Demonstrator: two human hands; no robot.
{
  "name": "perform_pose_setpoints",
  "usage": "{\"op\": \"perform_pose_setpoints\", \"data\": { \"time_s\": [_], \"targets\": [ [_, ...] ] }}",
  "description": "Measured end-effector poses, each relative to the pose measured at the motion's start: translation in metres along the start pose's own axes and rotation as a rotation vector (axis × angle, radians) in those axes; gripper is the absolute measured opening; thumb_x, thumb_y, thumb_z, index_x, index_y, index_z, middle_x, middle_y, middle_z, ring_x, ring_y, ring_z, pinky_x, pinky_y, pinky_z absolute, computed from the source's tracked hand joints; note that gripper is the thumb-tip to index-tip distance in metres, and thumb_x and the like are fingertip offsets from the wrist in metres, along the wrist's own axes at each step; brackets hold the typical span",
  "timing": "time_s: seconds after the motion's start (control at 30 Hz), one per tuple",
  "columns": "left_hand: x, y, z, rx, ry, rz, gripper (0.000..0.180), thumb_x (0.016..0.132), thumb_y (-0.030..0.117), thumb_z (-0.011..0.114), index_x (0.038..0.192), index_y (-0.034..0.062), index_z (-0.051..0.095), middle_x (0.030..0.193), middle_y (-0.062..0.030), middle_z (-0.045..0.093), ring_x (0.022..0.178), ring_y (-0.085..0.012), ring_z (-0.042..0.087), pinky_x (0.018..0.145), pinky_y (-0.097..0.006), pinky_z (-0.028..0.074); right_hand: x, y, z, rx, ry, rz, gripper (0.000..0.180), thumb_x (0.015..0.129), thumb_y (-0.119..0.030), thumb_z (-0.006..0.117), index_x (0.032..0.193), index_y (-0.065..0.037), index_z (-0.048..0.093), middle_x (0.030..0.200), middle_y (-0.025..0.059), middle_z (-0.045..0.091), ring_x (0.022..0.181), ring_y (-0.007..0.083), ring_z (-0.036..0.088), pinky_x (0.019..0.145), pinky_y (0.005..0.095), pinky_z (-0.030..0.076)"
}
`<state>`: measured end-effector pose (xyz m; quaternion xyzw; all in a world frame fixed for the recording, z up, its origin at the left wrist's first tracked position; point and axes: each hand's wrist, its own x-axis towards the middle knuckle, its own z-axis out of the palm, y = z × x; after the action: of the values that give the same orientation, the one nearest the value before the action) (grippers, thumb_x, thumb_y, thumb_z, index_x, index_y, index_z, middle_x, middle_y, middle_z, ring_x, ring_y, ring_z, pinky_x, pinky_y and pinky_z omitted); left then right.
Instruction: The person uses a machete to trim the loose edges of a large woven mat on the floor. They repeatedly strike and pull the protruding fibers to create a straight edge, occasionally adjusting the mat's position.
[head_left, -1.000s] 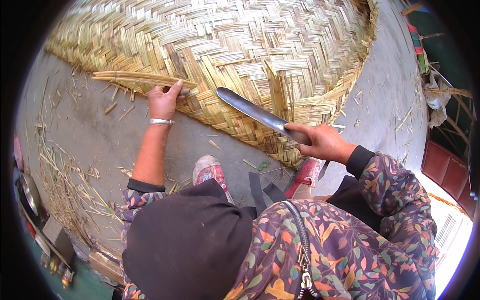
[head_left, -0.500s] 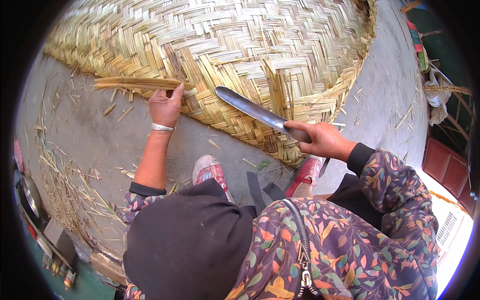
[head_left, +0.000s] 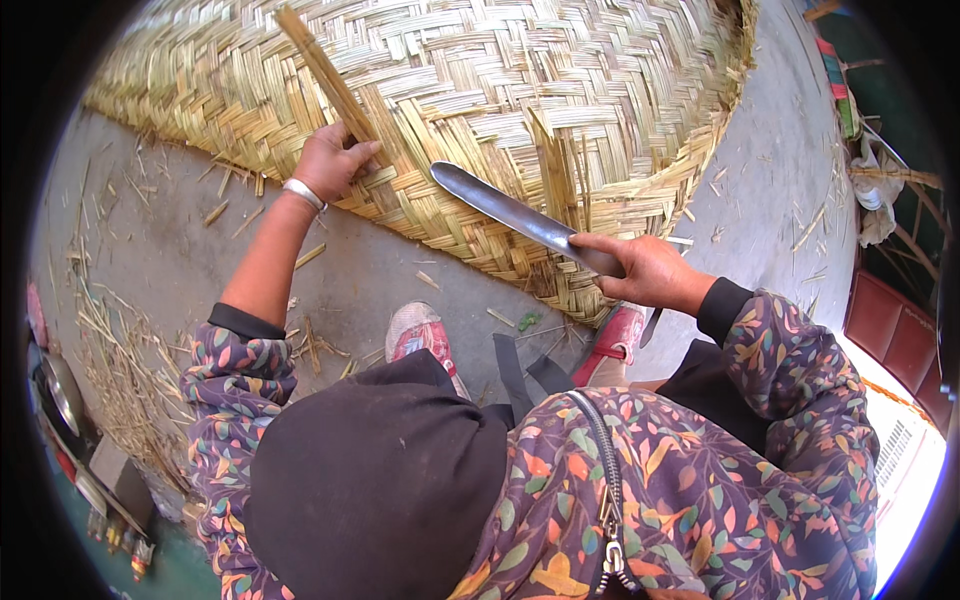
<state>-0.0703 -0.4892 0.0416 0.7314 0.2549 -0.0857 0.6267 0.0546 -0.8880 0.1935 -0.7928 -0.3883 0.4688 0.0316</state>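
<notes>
Swung since the earlier frame from along the near edge of pale yellow herringbone-woven reed mat [head_left: 620,90] to slanting up across it: flat tan split-reed strip [head_left: 322,68], lower end at left hand [head_left: 332,162]. Grip there partly hidden; cannot tell whether closed on it. Clamped in right hand [head_left: 655,272], well apart from left: long grey trough-shaped metal blade [head_left: 500,207], rear end covered. Cut off at top: mat's far edge. Room to move over grey concrete floor [head_left: 370,270] beside near edge.

Your channelled blade [head_left: 510,213] is smooth, glossy metal; the herringbone mat [head_left: 640,95] at twelve o'clock, rough, plaited plant strips.
</notes>
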Motion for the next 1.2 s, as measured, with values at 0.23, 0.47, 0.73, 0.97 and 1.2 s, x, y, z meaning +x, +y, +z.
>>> {"op": "perform_pose_setpoints", "data": {
  "time_s": [0.23, 0.47, 0.73, 0.97, 1.2],
  "targets": [
    [0.011, -0.003, -0.009, 0.177, 0.008, 0.006, 0.027, 0.087, 0.013, 0.073, 0.109, -0.0011, 0.067, 0.096, -0.0037, 0.069, 0.081, -0.0109, 0.062, 0.074, -0.027, 0.053, 0.002, 0.001, 0.002, 0.029, 0.003, -0.012, 0.064, 0.078, -0.025, 0.063, 0.14, -0.029, 0.048, 0.071, 0.0151, 0.065, 0.066, 0.0354, 0.065, 0.066, 0.0462, 0.052],
    [0.018, 0.011, 0.005, 0.47, -0.021, 0.009, 0.039, 0.078, 0.025, 0.08, 0.105, -0.0014, 0.069, 0.094, -0.0111, 0.071, 0.084, -0.0191, 0.066, 0.078, -0.033, 0.053, -0.007, 0.006, -0.006, 0.01, -0.012, 0.003, 0.064, 0.077, -0.025, 0.063, 0.14, -0.03, 0.048, 0.072, 0.0147, 0.065, 0.067, 0.0355, 0.065, 0.065, 0.0468, 0.052],
    [0.002, 0.062, -0.028, 0.072, -0.012, -0.235, 0.042, 0.079, 0.035, 0.082, 0.099, 0.0018, 0.065, 0.074, 0.0012, 0.058, 0.061, -0.0056, 0.055, 0.052, -0.021, 0.044, -0.02, -0.004, -0.005, 0.003, 0.034, -0.014, 0.062, 0.077, -0.024, 0.063, 0.138, -0.029, 0.05, 0.073, 0.0149, 0.065, 0.066, 0.0355, 0.065, 0.065, 0.0471, 0.053],
    [0.028, 0.094, -0.052, -0.241, 0.164, -0.121, 0.028, 0.091, 0.022, 0.071, 0.109, 0.0031, 0.061, 0.079, 0.0014, 0.063, 0.058, -0.0052, 0.059, 0.046, -0.016, 0.045, -0.022, -0.032, -0.002, -0.111, 0.125, -0.131, 0.061, 0.08, -0.025, 0.062, 0.14, -0.026, 0.048, 0.071, 0.0141, 0.064, 0.064, 0.0351, 0.064, 0.06, 0.0472, 0.052],
    [0.051, 0.06, -0.068, -0.296, 0.223, -0.257, 0.014, 0.095, 0.015, 0.064, 0.104, 0.005, 0.063, 0.086, -0.0033, 0.068, 0.071, -0.0115, 0.067, 0.052, -0.021, 0.052, 0.0, -0.058, -0.005, -0.316, 0.104, -0.194, 0.057, 0.081, -0.024, 0.062, 0.137, -0.022, 0.053, 0.07, 0.0119, 0.063, 0.061, 0.0317, 0.064, 0.056, 0.0455, 0.05]
  ]
}}
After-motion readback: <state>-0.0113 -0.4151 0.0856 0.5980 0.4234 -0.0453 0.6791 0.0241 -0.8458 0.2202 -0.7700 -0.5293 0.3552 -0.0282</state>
